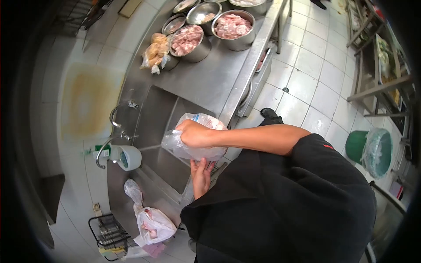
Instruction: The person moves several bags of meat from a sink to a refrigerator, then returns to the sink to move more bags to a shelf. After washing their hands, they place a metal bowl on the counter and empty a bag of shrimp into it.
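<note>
A clear plastic bag [209, 120] with pale contents and a bit of blue print is held above the edge of the sink [164, 168]. My right hand [195, 133] is closed in a fist on the bag's gathered plastic. From below, my left hand [201, 175] holds the bag's underside, its fingers against the plastic and partly hidden by it. What exactly is inside the bag I cannot make out.
Steel pots of raw meat [232, 26] and a bag of yellowish pieces [155, 52] stand on the steel counter [199, 83]. Curved taps [115, 117] and a white tub [130, 158] are behind the sink. A white bag of meat [153, 225] lies nearby. A green bin [357, 147] stands behind.
</note>
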Demonstrator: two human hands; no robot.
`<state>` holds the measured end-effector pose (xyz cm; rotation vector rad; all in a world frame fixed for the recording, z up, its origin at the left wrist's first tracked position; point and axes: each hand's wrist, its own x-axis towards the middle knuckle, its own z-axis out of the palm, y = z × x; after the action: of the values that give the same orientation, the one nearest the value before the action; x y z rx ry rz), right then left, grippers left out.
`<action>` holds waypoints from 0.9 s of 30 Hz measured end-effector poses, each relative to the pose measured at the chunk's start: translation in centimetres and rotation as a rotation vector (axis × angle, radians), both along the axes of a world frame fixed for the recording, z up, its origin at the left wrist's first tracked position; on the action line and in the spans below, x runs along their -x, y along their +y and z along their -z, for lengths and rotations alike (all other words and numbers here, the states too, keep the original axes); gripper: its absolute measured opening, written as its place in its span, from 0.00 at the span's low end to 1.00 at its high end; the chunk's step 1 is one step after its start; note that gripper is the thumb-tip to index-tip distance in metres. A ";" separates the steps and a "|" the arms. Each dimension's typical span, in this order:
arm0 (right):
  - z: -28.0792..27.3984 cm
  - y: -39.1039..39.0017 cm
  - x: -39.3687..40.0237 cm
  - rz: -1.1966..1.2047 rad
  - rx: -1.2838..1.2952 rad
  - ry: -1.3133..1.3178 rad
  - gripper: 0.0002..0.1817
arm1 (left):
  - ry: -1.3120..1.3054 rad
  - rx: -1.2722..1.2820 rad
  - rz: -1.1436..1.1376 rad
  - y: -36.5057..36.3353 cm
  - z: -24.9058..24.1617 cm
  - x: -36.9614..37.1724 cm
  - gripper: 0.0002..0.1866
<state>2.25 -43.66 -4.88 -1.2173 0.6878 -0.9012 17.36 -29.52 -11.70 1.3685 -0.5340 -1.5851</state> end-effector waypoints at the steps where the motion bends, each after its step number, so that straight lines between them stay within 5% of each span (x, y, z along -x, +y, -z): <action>1: -0.1 0.1 0.0 -0.007 -0.016 0.022 0.08 | -0.030 -0.004 -0.025 0.4 0.3 -0.1 0.38; 4: 0.1 -0.6 0.0 -0.048 0.094 0.111 0.08 | -0.343 0.061 -0.066 1.0 -0.7 0.9 0.55; 7: 3.6 -1.1 -1.9 0.146 0.487 0.328 0.10 | -1.068 0.404 0.058 0.1 -3.7 1.9 0.76; 8: 3.9 -1.5 -1.9 0.075 0.482 0.206 0.09 | -1.239 0.534 0.071 -0.5 -3.6 1.9 0.77; 9: 0.4 -0.3 -0.9 -0.050 0.134 0.117 0.11 | -1.324 0.567 0.086 -1.4 -4.8 2.8 0.78; 15: 0.2 0.9 -1.8 -0.129 0.645 0.305 0.11 | -1.405 0.784 -0.154 -5.3 -3.9 3.8 0.53; 18: -0.3 1.0 -1.1 -0.139 0.685 0.329 0.12 | -1.394 0.823 -0.235 -6.8 -2.0 3.7 0.43; 19: -0.9 1.1 -0.8 -0.126 0.686 0.365 0.13 | -1.436 0.856 -0.343 -7.0 -2.6 4.6 0.32; 22: -2.3 1.7 0.2 -0.085 0.705 0.435 0.14 | -1.278 0.852 -0.461 -7.4 -2.2 5.4 0.33; 25: -3.4 2.0 1.1 -0.066 0.752 0.444 0.15 | -1.460 1.004 -0.296 -8.5 1.0 2.9 0.29; 27: -3.9 2.1 1.5 -0.070 0.747 0.464 0.15 | -0.660 0.847 -0.398 -10.4 6.3 1.8 0.26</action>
<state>0.75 -41.52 -0.99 -2.1487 0.6819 -0.8474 15.54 -39.88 -17.99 1.1795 -1.0903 -0.4353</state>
